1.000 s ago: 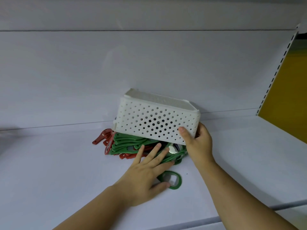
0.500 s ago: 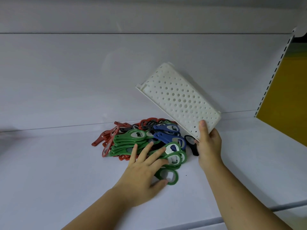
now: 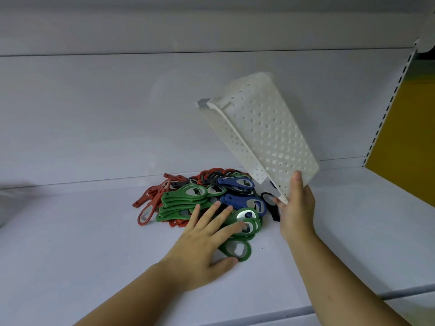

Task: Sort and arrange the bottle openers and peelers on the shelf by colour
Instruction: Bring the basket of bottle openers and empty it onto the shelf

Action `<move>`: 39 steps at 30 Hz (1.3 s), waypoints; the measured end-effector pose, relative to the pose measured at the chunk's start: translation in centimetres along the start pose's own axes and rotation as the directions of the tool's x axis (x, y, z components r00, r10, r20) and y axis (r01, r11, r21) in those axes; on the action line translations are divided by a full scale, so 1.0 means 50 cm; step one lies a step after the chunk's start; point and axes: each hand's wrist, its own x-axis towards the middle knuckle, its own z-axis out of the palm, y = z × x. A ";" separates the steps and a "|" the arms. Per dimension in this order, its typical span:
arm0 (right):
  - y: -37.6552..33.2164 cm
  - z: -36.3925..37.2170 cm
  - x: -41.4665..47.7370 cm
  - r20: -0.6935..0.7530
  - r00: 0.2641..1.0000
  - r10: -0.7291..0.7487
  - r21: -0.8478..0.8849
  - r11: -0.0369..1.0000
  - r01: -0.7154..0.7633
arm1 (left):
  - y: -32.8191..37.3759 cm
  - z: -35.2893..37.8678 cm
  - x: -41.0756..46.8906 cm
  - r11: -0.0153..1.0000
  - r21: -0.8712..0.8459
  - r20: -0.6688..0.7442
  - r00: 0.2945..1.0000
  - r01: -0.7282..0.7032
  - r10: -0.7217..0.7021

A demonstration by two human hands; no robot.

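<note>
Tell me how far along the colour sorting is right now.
Done: everything lies on the shelf in one mixed heap. In hand: the right hand grips the white basket, tilted up above the heap; the left hand rests flat-fingered on the green openers. Left: all the sorting: red openers, blue openers and black openers overlap the green ones; no colour stands apart.

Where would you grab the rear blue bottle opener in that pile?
Probably its narrow handle end, pinched from above-left: the rear blue bottle opener lies flat atop the pile, and the tilted white basket crowds its head side.
</note>
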 end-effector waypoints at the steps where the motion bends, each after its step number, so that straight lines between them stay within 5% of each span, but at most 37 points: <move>1: -0.001 0.001 -0.002 0.009 1.000 0.011 0.007 1.000 -0.011 | 0.001 0.000 -0.001 1.000 0.003 -0.002 1.000 -0.002 0.002; 11: -0.055 0.031 -0.016 0.089 0.978 0.189 0.035 0.981 -0.192 | 0.000 0.005 -0.009 0.999 -0.003 -0.063 0.997 -0.036 0.035; 16: -0.100 0.027 -0.013 0.074 0.929 0.362 0.152 0.917 -0.369 | -0.007 0.015 -0.007 0.992 0.051 -0.138 0.983 -0.114 0.120; 23: -0.139 0.040 -0.044 0.275 0.809 0.520 0.277 0.763 -0.585 | -0.008 0.011 -0.006 0.987 0.075 -0.156 0.976 -0.144 0.155; 28: -0.150 0.055 -0.069 0.320 0.740 0.592 0.264 0.695 -0.669 | 0.006 -0.039 -0.036 0.981 -0.020 -0.447 0.879 -0.193 0.164; 32: -0.151 0.104 -0.128 0.465 0.621 0.632 0.158 0.631 -0.760 | 0.008 -0.148 -0.068 0.994 0.096 -0.630 0.769 -0.060 0.107; 36: -0.108 0.212 -0.237 0.577 0.447 0.683 -0.041 0.571 -0.820 | -0.039 -0.235 -0.131 0.919 0.298 -0.444 0.890 0.257 -0.105; 39: -0.058 0.295 -0.337 0.606 0.300 0.737 -0.167 0.486 -0.858 | -0.082 -0.277 -0.216 0.785 0.396 -0.265 0.877 0.477 -0.400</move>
